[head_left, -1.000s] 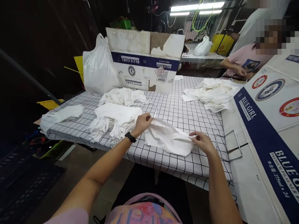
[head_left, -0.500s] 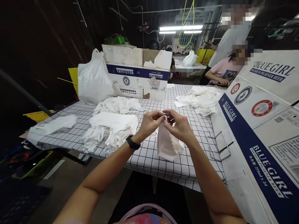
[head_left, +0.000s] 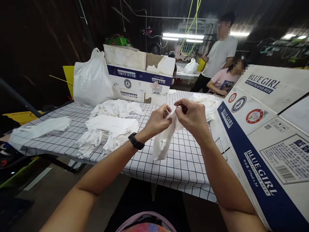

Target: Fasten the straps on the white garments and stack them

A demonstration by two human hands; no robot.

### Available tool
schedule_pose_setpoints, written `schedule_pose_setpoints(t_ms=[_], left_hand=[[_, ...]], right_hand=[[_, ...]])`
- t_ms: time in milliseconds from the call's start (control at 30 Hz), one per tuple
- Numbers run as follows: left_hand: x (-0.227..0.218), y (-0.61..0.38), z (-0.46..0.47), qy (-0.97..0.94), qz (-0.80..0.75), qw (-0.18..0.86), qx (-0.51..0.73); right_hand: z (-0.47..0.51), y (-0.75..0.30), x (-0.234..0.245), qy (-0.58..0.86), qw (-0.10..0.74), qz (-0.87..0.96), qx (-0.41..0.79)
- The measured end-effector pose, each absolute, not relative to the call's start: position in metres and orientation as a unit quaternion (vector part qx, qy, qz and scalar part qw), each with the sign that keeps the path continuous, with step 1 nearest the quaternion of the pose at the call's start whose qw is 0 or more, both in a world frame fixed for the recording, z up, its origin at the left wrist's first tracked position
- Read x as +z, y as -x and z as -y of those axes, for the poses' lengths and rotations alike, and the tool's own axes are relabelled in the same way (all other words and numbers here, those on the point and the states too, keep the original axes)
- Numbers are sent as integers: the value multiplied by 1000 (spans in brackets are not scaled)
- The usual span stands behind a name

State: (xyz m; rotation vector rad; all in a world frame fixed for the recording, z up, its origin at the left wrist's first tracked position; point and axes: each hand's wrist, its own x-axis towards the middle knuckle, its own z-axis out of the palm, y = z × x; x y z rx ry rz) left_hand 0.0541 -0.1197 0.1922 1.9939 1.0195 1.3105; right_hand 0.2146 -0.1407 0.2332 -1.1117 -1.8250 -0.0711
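Note:
A thin white piece of fabric (head_left: pixel 162 145) hangs from both hands above the checked tabletop (head_left: pixel 145 169). My left hand (head_left: pixel 159 120) pinches its upper edge, fingers curled. My right hand (head_left: pixel 191 117) grips the same edge a little higher and to the right, thumb pressed to the forefinger. Left of my hands lies a stack of folded white fabric pieces (head_left: pixel 112 124), with strips dangling from its near side. Behind that stack sits a loose heap of white fabric (head_left: pixel 116 108). Another white heap (head_left: pixel 205 100) lies beyond my right hand, partly hidden by it.
An upside-down beer carton (head_left: pixel 140 79) stands at the back beside a full white plastic bag (head_left: pixel 93 80). A large open carton (head_left: pixel 253 129) borders the right side, near a metal wire frame (head_left: pixel 222 148). Two people (head_left: pixel 220 54) are beyond the table. White plastic (head_left: pixel 45 127) lies at the left.
Both hands have risen slightly, and the right one has moved rightward, away from the left. The fabric has swung left and now hangs in a narrower strip. The camera view has shifted.

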Motion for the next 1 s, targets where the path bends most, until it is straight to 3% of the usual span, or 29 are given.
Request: schedule_pose_setpoints(t_ms=[467, 733, 1000], left_hand=[[122, -5, 98, -656, -519, 386, 389], [163, 26, 72, -556, -492, 536, 401], [201, 34, 66, -535, -471, 539, 448]], right_hand=[[137, -268, 254, 535, 561, 623, -101], [116, -317, 233, 616, 553, 553, -97], [108, -324, 217, 636, 546, 540, -71]])
